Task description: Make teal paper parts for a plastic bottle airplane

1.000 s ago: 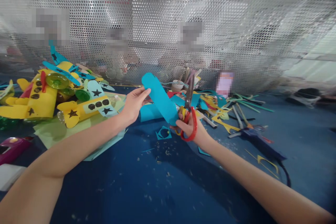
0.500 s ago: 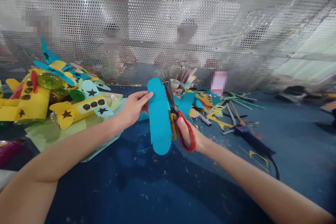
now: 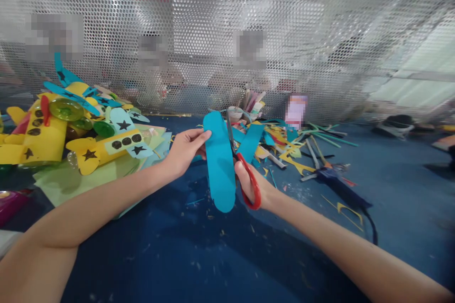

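No readable text or numbers

A perforated metallic screen (image 3: 202, 23) is spanning the view at 12 o'clock; a pale cup (image 3: 234, 114) is standing before it, between 12 and 1. At 9 o'clock, a yellow paper model (image 3: 53, 144) bearing a black star is resting beside a yellow-and-pale-blue paper plane (image 3: 110, 149) showing three black spots; green paper sheets (image 3: 88, 182) are lying beneath that plane. A purple object (image 3: 13, 206), partly out of view, is sitting between 8 and 9. At 3, a dark cap-like item (image 3: 398, 123) is lying. Between 3 and 4, a dark blue corded tool (image 3: 341, 185) is resting.
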A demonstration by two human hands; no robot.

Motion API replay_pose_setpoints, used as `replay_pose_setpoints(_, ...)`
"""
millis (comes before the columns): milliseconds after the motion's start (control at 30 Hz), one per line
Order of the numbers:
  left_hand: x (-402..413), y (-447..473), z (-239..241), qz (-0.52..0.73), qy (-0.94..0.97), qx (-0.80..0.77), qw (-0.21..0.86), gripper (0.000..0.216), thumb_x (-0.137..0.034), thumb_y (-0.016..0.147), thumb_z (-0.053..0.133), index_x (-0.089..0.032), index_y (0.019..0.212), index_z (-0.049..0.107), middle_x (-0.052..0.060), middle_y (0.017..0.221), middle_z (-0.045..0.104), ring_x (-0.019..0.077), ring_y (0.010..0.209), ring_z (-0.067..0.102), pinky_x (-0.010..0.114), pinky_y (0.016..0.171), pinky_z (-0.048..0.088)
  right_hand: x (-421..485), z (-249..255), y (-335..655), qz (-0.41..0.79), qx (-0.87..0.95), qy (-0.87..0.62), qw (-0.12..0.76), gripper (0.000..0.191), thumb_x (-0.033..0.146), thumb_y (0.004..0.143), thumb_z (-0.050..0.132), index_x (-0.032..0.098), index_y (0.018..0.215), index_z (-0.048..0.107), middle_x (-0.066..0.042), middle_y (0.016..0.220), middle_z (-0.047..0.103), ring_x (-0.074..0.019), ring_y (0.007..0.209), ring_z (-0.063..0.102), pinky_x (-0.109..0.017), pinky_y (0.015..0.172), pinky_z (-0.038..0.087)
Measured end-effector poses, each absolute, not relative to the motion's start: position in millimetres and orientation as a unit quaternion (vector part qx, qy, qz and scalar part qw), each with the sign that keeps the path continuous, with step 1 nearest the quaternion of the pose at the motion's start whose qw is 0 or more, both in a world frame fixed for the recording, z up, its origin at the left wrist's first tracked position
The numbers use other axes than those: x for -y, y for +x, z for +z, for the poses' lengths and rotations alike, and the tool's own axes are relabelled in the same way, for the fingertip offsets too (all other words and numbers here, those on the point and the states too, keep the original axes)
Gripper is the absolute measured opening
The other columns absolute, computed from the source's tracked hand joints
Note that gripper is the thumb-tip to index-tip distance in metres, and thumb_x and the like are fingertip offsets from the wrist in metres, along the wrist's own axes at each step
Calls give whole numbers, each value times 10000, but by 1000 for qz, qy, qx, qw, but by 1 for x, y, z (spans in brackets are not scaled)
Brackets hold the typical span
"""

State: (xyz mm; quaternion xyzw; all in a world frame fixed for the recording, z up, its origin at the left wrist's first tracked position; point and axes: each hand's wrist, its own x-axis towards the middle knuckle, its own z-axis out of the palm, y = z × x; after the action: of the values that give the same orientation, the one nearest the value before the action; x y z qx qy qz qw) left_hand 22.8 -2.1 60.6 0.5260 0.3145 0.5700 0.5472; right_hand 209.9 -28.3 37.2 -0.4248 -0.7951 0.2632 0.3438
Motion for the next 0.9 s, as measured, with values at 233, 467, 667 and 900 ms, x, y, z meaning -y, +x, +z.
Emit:
replay_pose_setpoints(233,1,22,59,574,533,-310,538,226,-371,796,698,-156,732,673,-4,573,617,93,474,540,217,451,427,29,42,209,277,788,-437,335,523,697,882,219,239,645,300,32,594,321,-121,527,292,-286,481,315)
replay_pose_setpoints(467,3,23,58,572,527,-318,542,228,-371,800,694,-156,731,671,-1,583,616,96,488,543,222,464,434,29,41,208,263,783,-448,343,483,645,894,246,240,640,308,39,549,339,-123,508,323,-275,463,322)
replay_pose_setpoints(667,5,25,60,570,511,-334,550,221,-369,795,695,-155,748,668,-2,584,616,95,480,543,219,458,429,30,42,207,254,773,-464,349,502,672,878,227,240,637,312,25,560,372,-128,509,345,-284,472,334)
replay_pose_setpoints(900,8,27,60,571,498,-332,562,222,-356,797,687,-145,736,660,1,575,615,88,465,528,218,450,429,29,40,207,237,774,-466,357,457,603,891,255,238,621,307,27,553,346,-123,519,327,-278,473,319)
